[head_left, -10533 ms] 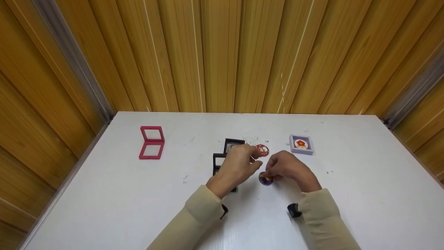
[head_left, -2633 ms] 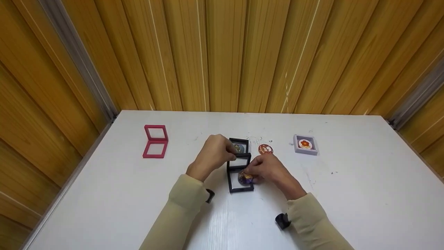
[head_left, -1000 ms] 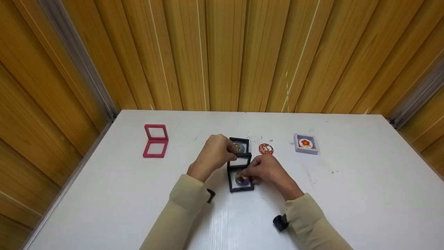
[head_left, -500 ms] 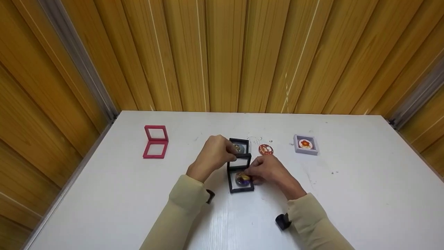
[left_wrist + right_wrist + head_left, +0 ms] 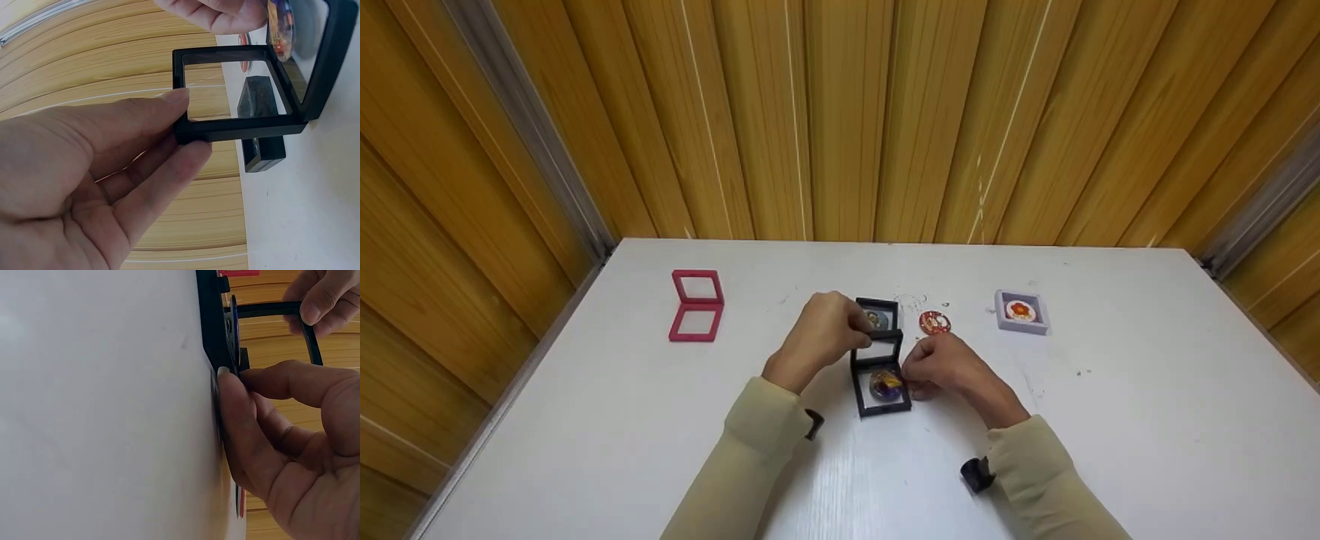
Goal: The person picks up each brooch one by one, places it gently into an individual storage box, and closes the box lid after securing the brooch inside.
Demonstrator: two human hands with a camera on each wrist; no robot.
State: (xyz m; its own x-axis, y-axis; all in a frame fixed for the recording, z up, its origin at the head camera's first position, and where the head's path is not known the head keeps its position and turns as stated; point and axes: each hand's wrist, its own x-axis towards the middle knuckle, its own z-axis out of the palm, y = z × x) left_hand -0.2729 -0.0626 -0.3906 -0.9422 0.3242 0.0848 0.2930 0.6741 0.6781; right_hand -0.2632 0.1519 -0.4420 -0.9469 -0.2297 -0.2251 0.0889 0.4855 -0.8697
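Observation:
My left hand (image 5: 826, 330) pinches the top edge of the raised lid of a black hinged display frame (image 5: 236, 130), thumb on one side and finger on the other. The frame stands opened on the white table, its windows clear film. On its lower half lies a round badge (image 5: 886, 385) with a purple and gold picture. My right hand (image 5: 956, 371) is at the frame's right side; in the right wrist view its thumb and index finger (image 5: 281, 382) pinch the lower half's edge, just beside the badge.
Right behind is a second black frame (image 5: 889, 306) with a bluish round badge (image 5: 877, 320). A red round badge (image 5: 935, 322) lies to its right, and farther right a pale lilac frame (image 5: 1021, 328) holds a flower badge (image 5: 1020, 310). An opened pink frame (image 5: 694, 305) stands left.
Earlier the right hand held the purple badge beside the frame, then brought it over the lower half. Now its fingers have left the badge and moved right to the frame's edge.

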